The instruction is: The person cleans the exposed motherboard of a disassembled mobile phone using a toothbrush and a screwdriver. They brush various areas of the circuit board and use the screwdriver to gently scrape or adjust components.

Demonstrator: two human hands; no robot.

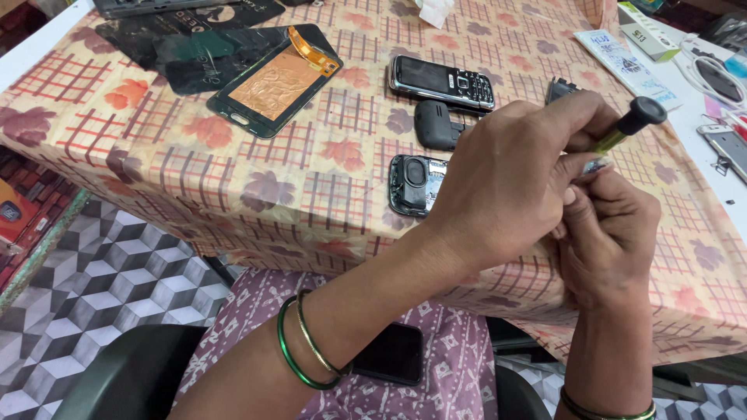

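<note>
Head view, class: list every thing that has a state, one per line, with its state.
Left hand: gripping the yellow screwdriver with black cap.
Right hand: pinching a small, mostly hidden part.
Black keypad phone: assembled, face up.
Black phone shell: opened.
Teal-framed screen panel: detached, copper side up.
</note>
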